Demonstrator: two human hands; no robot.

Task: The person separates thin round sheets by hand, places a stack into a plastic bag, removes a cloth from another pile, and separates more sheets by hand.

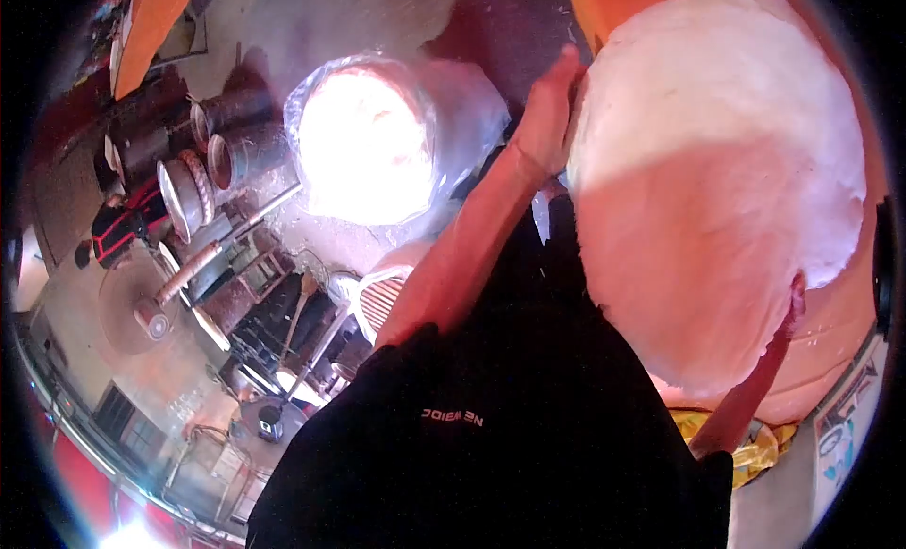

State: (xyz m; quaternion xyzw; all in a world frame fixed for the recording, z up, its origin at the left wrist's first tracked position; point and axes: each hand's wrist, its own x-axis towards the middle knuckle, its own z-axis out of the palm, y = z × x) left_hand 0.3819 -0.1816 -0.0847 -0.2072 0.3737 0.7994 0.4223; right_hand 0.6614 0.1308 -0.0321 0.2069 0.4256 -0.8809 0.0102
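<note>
pale mass [713,185] between left hand [550,110] (flat) and right hand [796,302] (grip unclear)

The dough [717,185] is one big, soft, pale lump, spread out wide. It is shaped like a long egg. Its top is mostly smooth, with a few faint wrinkles. The far part is bright and creamy white, and a shadow makes much of the near part look pink. The sides are a bit bumpy, and one white bit bulges out low on the right. It is on an orange table [835,332]. It hides much of the table's left edge, and a strip of orange shows along the right edge.
</note>
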